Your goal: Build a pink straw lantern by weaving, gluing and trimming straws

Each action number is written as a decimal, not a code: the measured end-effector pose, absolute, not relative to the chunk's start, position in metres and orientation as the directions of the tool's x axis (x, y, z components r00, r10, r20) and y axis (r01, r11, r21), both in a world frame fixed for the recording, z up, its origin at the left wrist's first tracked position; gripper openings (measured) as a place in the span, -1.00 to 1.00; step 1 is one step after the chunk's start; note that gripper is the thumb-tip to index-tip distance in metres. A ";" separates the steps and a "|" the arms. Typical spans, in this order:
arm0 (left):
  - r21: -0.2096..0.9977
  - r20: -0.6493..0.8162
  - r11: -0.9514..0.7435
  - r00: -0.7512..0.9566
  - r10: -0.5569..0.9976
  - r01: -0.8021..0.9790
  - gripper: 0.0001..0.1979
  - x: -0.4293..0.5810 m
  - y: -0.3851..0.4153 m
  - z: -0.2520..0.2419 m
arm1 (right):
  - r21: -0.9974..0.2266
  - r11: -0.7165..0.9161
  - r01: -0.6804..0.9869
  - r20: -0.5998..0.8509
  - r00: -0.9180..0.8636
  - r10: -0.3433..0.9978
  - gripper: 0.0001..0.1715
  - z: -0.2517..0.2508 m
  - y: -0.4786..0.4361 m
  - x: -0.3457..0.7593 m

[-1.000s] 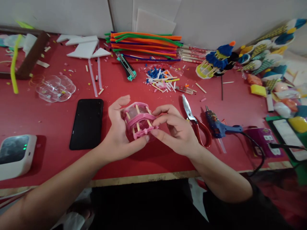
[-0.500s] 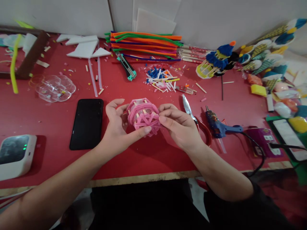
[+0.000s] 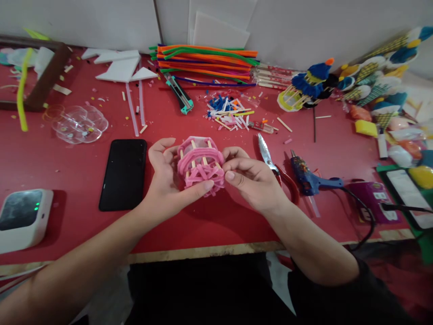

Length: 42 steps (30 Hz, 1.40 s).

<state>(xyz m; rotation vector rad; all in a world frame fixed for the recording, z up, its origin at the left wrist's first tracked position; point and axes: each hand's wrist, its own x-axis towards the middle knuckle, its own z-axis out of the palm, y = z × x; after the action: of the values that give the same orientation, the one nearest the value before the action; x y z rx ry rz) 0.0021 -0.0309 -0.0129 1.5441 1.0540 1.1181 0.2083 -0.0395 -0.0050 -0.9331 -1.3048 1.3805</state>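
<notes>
Between my hands is a small pink basket-like craft [image 3: 200, 155], made of wooden sticks with fuzzy pink pipe cleaner wound around and criss-crossed at the near end. My left hand [image 3: 169, 178] grips it from the left, thumb along the near side and fingers behind, partly hidden. At its right side, my right hand [image 3: 252, 178] has thumb and forefinger pinched together at the pink pipe cleaner's edge. The scissors [image 3: 267, 153] with red handles lie just beyond my right hand, and a black phone [image 3: 122, 175] rests left of my left hand.
A blue glue gun [image 3: 309, 176] with a black cord lies at right. Behind are bundled pipe cleaners [image 3: 206, 63], a utility knife [image 3: 179, 95], scraps [image 3: 230, 110] and a blue-topped stick figure [image 3: 306, 85]. A clear tray [image 3: 81, 124] and a white device [image 3: 25, 219] sit at left.
The pink craft has turned in my hands, showing more of its upright sticks and pale end. My right fingers have shifted slightly at its edge; my left hand keeps its hold.
</notes>
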 end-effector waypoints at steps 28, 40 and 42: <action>0.939 0.282 -0.329 0.320 0.904 0.099 -0.27 0.003 -0.030 -0.007 | -0.898 0.331 0.290 0.290 -0.176 0.941 -0.85 0.009 -0.049 0.206; 0.938 0.208 -0.300 0.410 0.888 0.173 -0.05 -0.001 -0.032 -0.016 | -0.983 -0.008 -0.181 -0.020 0.065 0.998 -0.74 -0.009 -0.037 0.205; 0.942 0.205 -0.291 0.398 0.894 0.168 -0.10 0.001 -0.032 -0.015 | -0.978 -0.023 -0.210 -0.033 0.045 0.998 -0.75 -0.007 -0.038 0.203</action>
<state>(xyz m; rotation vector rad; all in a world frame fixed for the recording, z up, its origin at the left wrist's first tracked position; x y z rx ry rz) 0.0008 -0.0322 -0.0154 1.7214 0.9355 0.9754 0.2032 -0.0376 -0.0068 -1.0954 -1.0046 1.2863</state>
